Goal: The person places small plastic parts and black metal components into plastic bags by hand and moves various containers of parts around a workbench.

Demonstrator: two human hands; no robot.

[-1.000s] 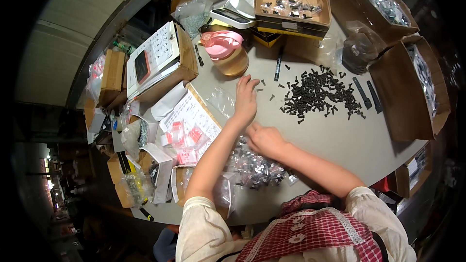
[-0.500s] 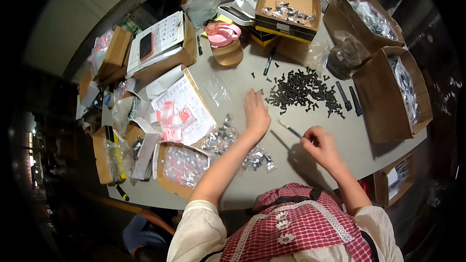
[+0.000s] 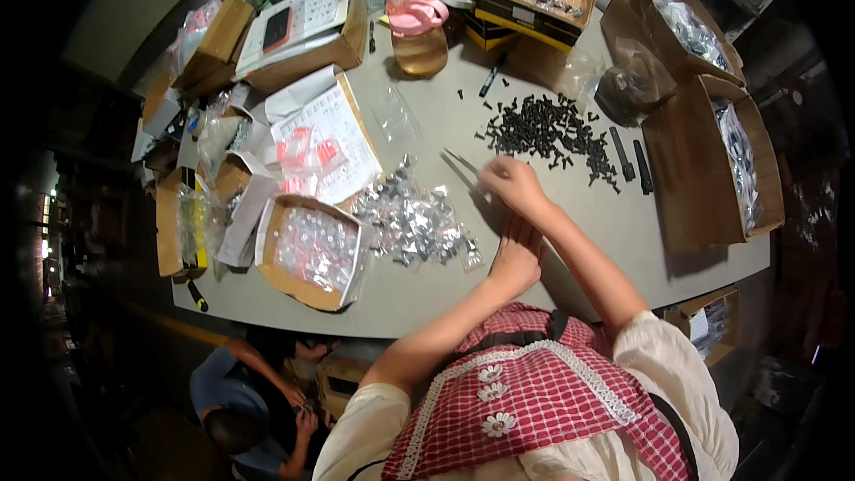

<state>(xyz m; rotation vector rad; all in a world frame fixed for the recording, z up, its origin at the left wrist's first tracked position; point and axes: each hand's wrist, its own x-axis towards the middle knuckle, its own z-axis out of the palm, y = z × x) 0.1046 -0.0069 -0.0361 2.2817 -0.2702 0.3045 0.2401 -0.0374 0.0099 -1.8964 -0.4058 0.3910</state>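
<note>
Tweezers held beside a pile of black screws

Thin tweezers (image 3: 463, 161) are pinched in the grip of the right hand (image 3: 512, 185), just beside the black screws (image 3: 552, 129) heaped on the grey surface (image 3: 623, 232). The left hand (image 3: 515, 254) is laid flat, grip released, near small clear bags (image 3: 414, 223) piled beside it.

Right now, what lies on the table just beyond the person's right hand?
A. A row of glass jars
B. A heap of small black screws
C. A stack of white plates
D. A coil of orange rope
B: the right hand, holding thin tweezers, sits beside a spread heap of small black screws on the grey table.
</note>
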